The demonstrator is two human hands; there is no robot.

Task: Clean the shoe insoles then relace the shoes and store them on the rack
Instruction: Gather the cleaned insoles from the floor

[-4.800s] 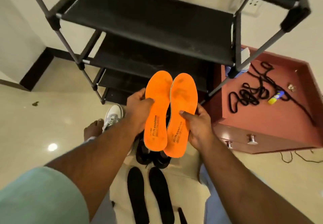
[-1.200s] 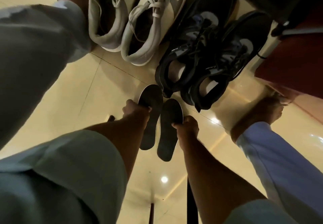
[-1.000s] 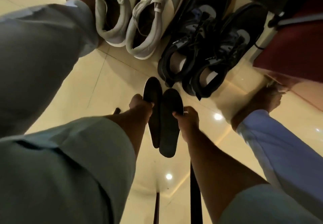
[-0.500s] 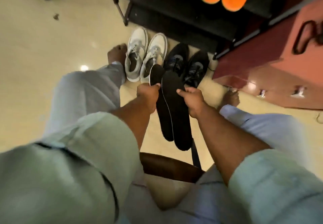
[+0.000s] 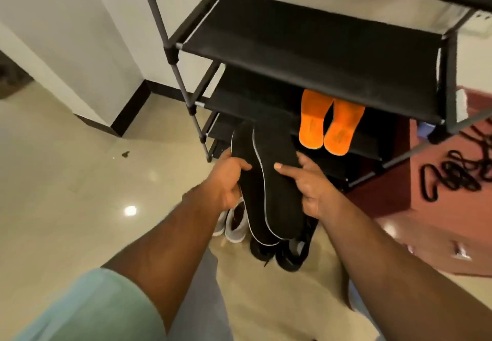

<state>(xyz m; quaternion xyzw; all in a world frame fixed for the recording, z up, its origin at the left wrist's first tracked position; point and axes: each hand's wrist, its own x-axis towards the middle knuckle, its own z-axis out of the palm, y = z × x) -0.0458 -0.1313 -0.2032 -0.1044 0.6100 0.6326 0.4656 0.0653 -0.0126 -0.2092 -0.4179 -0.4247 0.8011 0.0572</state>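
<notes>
The left hand [image 5: 226, 178] and right hand [image 5: 311, 183] each pinch a black insole [image 5: 277, 181], thumbs on top. The insoles overlap, so one could slip down onto the shoes [image 5: 277, 254].

Two black insoles [image 5: 271, 181], two orange insoles [image 5: 328, 125], perhaps four shoes [image 5: 235, 223].

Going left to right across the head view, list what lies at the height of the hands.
Small dark speck on the cream floor tiles → left hand → pair of black foam insoles → right hand → tangled black shoelaces on the red cabinet top.
</notes>
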